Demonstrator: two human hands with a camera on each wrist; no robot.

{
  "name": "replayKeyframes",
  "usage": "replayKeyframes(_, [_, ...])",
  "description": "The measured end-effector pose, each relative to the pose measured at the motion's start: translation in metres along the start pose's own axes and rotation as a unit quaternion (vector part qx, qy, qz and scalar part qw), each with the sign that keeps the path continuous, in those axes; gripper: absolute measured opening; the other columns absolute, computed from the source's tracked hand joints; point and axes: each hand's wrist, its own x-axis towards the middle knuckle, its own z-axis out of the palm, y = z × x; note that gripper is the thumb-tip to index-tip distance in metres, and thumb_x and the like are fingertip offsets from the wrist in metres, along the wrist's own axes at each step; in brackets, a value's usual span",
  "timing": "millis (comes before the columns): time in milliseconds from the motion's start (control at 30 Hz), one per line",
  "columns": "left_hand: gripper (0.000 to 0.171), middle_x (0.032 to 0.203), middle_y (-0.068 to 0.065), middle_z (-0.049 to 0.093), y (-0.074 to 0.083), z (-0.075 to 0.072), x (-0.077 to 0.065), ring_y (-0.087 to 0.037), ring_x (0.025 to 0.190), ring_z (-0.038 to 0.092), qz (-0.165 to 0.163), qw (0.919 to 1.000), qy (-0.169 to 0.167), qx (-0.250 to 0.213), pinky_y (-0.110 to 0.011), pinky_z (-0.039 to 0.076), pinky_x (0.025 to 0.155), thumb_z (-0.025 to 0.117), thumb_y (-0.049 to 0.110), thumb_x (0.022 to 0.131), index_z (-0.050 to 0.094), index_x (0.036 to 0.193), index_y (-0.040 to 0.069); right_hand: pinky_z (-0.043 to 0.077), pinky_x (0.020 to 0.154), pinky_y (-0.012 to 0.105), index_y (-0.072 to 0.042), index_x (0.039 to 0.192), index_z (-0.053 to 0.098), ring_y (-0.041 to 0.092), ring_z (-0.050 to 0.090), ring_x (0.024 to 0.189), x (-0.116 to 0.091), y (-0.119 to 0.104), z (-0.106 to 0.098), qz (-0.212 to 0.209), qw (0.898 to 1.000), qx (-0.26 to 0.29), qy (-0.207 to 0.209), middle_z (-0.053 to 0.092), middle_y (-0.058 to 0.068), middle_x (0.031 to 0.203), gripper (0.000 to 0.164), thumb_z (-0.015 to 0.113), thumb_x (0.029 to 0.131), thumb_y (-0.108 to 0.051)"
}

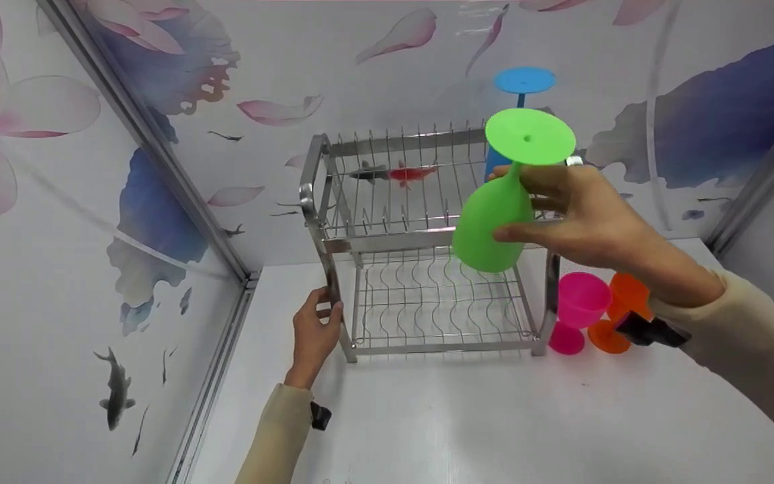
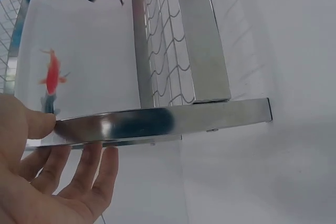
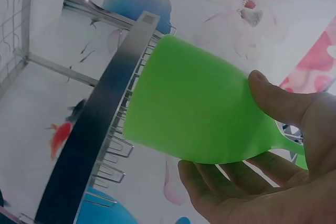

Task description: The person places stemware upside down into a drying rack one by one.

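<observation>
A green plastic goblet [image 1: 491, 222] is held upside down by my right hand [image 1: 582, 215], its round foot on top. Thumb and fingers wrap the bowl near the stem; in the right wrist view the goblet's bowl [image 3: 194, 103] hangs close to the rack's upper rail [image 3: 100, 114]. My left hand [image 1: 316, 333] grips the left side post of the two-tier metal dish rack [image 1: 394, 240]; in the left wrist view the thumb is on one side of the post [image 2: 121, 124] and the fingers on the other. A blue goblet [image 1: 525, 81] stands upside down on the top tier, partly hidden behind the green one.
To the right of the rack, a pink goblet [image 1: 583, 299] and an orange goblet [image 1: 629, 296] stand upright on the white table [image 1: 441, 417]. Panels with flower and fish prints [image 1: 158, 202] enclose the back and sides.
</observation>
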Motion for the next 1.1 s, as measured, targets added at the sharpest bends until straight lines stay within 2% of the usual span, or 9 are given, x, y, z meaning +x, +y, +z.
replayKeyframes(167, [0.030,0.118,-0.017,0.072,0.000,0.002,0.001,-0.029,0.093,0.077,-0.008,0.9998,0.018,-0.009,-0.034,0.065,0.071,0.069,0.007,0.103,0.066,0.133,0.002,0.052,0.113,0.057,-0.008,0.146,0.063,0.043,0.065,0.134,0.019,-0.018,-0.007,0.000,1.000,0.001,0.002,0.067,0.012,0.143,0.064,0.088,0.088,-0.008])
replayKeyframes(333, [0.032,0.117,-0.017,0.072,-0.001,0.006,0.001,-0.028,0.092,0.078,-0.013,0.9999,0.001,0.001,-0.036,0.067,0.075,0.068,0.010,0.105,0.064,0.136,0.004,0.049,0.116,0.061,-0.009,0.145,0.062,0.041,0.062,0.136,0.036,-0.027,-0.015,0.000,1.000,-0.006,0.020,0.066,0.012,0.143,0.062,0.088,0.088,-0.008])
replayKeyframes(567, [0.030,0.114,-0.016,0.072,-0.003,0.004,0.003,-0.028,0.092,0.079,-0.004,0.9998,-0.014,0.014,-0.036,0.067,0.079,0.068,0.010,0.105,0.064,0.134,0.004,0.048,0.117,0.061,-0.008,0.147,0.059,0.039,0.058,0.142,0.069,-0.022,-0.020,-0.003,0.999,-0.020,0.037,0.064,0.013,0.146,0.066,0.089,0.089,-0.015])
replayKeyframes(767, [0.029,0.113,-0.015,0.072,-0.003,-0.002,0.005,-0.028,0.093,0.079,-0.007,0.9995,-0.026,0.016,-0.035,0.067,0.081,0.068,0.010,0.105,0.064,0.133,0.005,0.048,0.120,0.055,-0.006,0.147,0.060,0.036,0.059,0.141,0.098,-0.019,-0.021,0.007,0.999,-0.018,0.037,0.064,0.015,0.147,0.065,0.088,0.090,-0.018])
replayKeyframes(967, [0.030,0.113,-0.015,0.071,-0.002,-0.005,0.007,-0.028,0.092,0.079,-0.010,0.9993,-0.033,0.015,-0.036,0.067,0.080,0.068,0.009,0.105,0.064,0.134,0.005,0.047,0.122,0.051,-0.004,0.149,0.057,0.036,0.058,0.142,0.116,-0.015,-0.017,0.010,0.998,-0.024,0.049,0.062,0.016,0.148,0.065,0.085,0.093,-0.018])
replayKeyframes(1100, [0.030,0.113,-0.015,0.071,-0.001,-0.003,0.009,-0.027,0.093,0.079,-0.016,0.9992,-0.033,0.015,-0.036,0.067,0.081,0.068,0.010,0.105,0.064,0.135,0.005,0.048,0.121,0.051,-0.003,0.148,0.058,0.037,0.058,0.142,0.127,-0.009,-0.013,0.012,0.998,-0.008,0.055,0.063,0.017,0.148,0.062,0.084,0.093,-0.014])
